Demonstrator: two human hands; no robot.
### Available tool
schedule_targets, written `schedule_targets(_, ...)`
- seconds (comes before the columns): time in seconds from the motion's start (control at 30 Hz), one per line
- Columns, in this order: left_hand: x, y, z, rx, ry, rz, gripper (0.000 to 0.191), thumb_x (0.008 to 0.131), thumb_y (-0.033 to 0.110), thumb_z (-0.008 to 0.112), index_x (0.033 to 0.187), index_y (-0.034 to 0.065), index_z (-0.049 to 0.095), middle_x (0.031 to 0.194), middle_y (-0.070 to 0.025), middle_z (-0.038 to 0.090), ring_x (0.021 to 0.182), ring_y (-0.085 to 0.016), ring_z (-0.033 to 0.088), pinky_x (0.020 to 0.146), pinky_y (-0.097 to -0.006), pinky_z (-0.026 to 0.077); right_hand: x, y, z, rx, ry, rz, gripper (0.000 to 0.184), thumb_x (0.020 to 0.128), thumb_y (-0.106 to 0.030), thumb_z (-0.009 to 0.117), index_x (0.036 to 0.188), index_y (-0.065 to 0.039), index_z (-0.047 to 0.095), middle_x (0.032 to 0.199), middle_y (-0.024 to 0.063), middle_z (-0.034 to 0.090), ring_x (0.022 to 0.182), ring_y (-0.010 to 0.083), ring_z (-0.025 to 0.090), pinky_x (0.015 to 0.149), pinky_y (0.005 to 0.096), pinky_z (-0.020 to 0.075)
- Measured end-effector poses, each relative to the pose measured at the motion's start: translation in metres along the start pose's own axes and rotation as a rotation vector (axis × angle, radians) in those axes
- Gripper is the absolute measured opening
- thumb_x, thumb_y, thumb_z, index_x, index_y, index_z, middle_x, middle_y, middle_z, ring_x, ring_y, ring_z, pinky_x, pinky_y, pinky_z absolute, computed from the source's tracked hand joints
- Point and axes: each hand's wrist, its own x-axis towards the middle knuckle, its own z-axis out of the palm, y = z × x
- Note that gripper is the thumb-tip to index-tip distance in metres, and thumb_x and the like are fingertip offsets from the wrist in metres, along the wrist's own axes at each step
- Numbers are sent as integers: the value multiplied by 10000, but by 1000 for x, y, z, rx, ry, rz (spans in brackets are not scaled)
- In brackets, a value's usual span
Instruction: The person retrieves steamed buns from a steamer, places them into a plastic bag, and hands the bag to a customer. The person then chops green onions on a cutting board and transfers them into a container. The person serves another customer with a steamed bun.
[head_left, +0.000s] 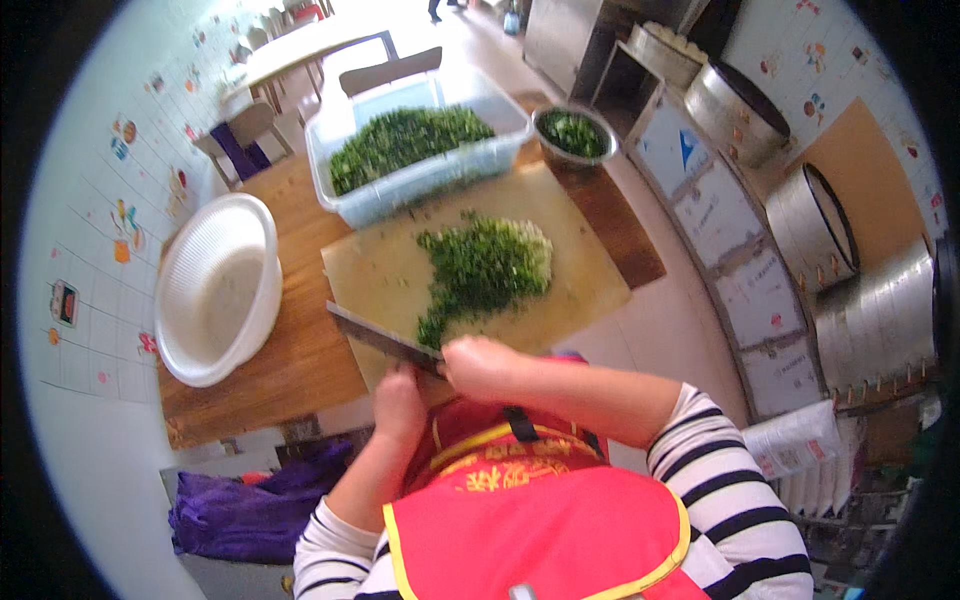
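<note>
A heap of chopped leafy greens (484, 262), with paler chopped pieces at its right side, lies on a yellowish cutting board (592, 277). My right hand (480, 367) is closed around the handle of a broad-bladed kitchen knife (379, 337) near the board's front edge. The blade points to the left, below the greens. Just beneath the knife, close to its handle end, is my left hand (397, 394); its fingers are partly hidden, and whether they touch the blade is unclear. Behind the board stands a clear plastic tub (420, 176) holding more chopped greens.
A white plastic colander (217, 292) rests on the wooden table (300, 375) at left. At back right sits a metal bowl (574, 135) of greens. Large metal pots (735, 112) line the right side. A purple cloth (240, 517) lies low at left. Part of a person (442, 9) shows far back.
</note>
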Motion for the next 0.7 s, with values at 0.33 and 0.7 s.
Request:
schedule_targets(0.33, 41, -7, -24, -421, 217, 77, 140, 820, 62, 568, 914, -6, 645, 874, -169, 623, 786, -293, 617, 689, -343, 484, -11, 16, -47, 10, 235, 65, 305, 869, -253, 526, 854, 38, 619, 792, 255, 613, 777, 395, 612, 687, 445, 486)
schedule_targets(0.7, 21, -16, -16, -231, 82, -74, 182, 779, 113, 618, 906, -17, 634, 842, -211, 632, 782, -322, 629, 703, -368, 488, -15, -6, -13, -139, 37, 72, 280, 885, -236, 500, 849, 16, 616, 800, 248, 613, 806, 402, 600, 710, 464, 471)
